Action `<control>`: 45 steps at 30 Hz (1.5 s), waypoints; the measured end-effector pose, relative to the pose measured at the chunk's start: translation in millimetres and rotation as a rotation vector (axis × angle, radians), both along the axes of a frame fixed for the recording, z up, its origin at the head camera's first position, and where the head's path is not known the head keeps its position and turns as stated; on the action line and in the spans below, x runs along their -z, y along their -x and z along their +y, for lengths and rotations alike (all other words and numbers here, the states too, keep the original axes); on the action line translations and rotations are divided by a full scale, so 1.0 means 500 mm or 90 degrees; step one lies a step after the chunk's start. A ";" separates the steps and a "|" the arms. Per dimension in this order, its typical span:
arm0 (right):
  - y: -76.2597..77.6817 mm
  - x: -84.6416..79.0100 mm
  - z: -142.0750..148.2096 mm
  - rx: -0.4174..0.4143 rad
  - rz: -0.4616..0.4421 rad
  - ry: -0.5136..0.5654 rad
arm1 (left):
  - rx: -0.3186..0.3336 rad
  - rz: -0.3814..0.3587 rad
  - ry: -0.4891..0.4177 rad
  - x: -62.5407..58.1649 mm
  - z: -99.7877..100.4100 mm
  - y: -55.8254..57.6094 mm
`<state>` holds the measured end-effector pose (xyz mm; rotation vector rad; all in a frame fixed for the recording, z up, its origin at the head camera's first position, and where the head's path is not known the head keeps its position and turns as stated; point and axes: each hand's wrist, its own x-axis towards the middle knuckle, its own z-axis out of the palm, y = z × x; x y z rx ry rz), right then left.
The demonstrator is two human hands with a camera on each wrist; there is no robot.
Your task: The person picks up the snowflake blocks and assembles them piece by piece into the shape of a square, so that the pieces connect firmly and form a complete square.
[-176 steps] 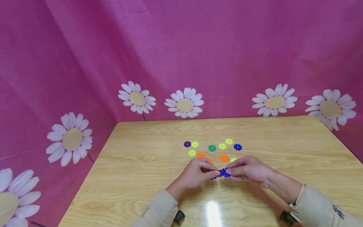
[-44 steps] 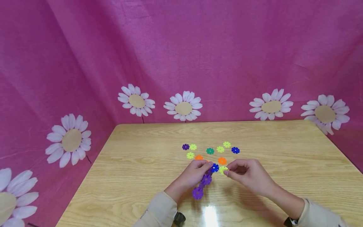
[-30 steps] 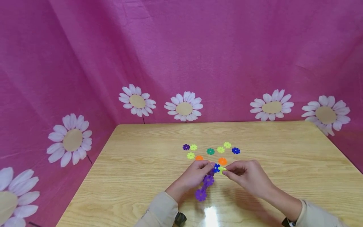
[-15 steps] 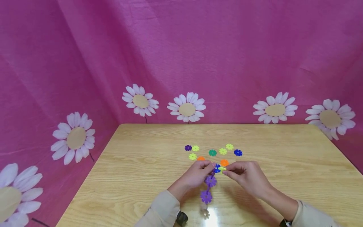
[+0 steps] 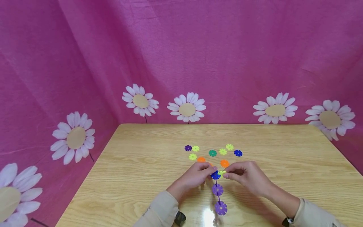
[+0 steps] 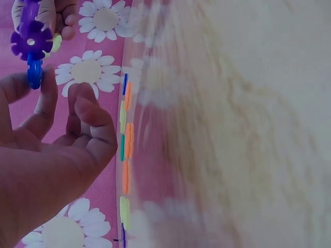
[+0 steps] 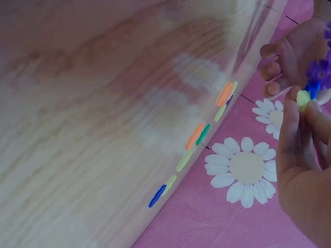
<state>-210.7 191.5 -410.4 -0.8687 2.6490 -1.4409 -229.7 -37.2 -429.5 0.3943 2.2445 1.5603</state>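
Note:
Between thumb and fingers, my left hand (image 5: 194,175) pinches a blue slotted snowflake disc (image 5: 215,175). My right hand (image 5: 250,177) pinches a yellow-green snowflake disc (image 5: 222,174) whose edge meets the blue one. Below the blue disc hangs a chain of purple snowflake discs (image 5: 221,208), linked edge to edge at right angles. The left wrist view shows a purple disc (image 6: 32,42) joined to the blue disc (image 6: 34,75), which sits at my left fingertips. In the right wrist view the yellow-green disc (image 7: 303,100) is at my right fingertips, against the blue.
Loose snowflake discs lie flat beyond my hands: dark purple (image 5: 188,148), green (image 5: 212,153), blue (image 5: 238,153), orange (image 5: 224,163) and several yellow-green ones (image 5: 229,147). The wooden table (image 5: 136,151) meets a pink flowered curtain (image 5: 215,63) behind.
Earlier my right hand held the blue disc; since then it has picked up a yellow-green disc and brought it against the blue. The purple chain has swung from lower left to hang nearly straight down.

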 end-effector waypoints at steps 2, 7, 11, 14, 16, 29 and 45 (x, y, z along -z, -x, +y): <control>0.002 -0.002 0.002 -0.029 -0.010 0.001 | 0.029 0.001 0.012 -0.003 -0.002 0.002; 0.010 -0.008 0.005 -0.092 -0.031 0.001 | 0.098 -0.039 0.030 -0.012 -0.011 0.003; 0.014 -0.011 0.005 -0.113 -0.046 0.001 | 0.129 -0.071 0.024 -0.012 -0.013 0.000; 0.015 -0.011 0.004 -0.122 -0.054 0.011 | 0.143 -0.066 0.007 -0.010 -0.011 -0.001; 0.015 -0.012 0.003 -0.126 -0.059 0.017 | 0.148 -0.063 -0.009 -0.007 -0.009 -0.001; 0.025 -0.018 0.025 -0.111 -0.016 -0.042 | 0.144 -0.029 -0.015 -0.002 -0.009 -0.001; 0.155 0.002 0.113 0.108 0.106 -0.339 | 0.139 -0.028 -0.042 -0.006 -0.003 -0.009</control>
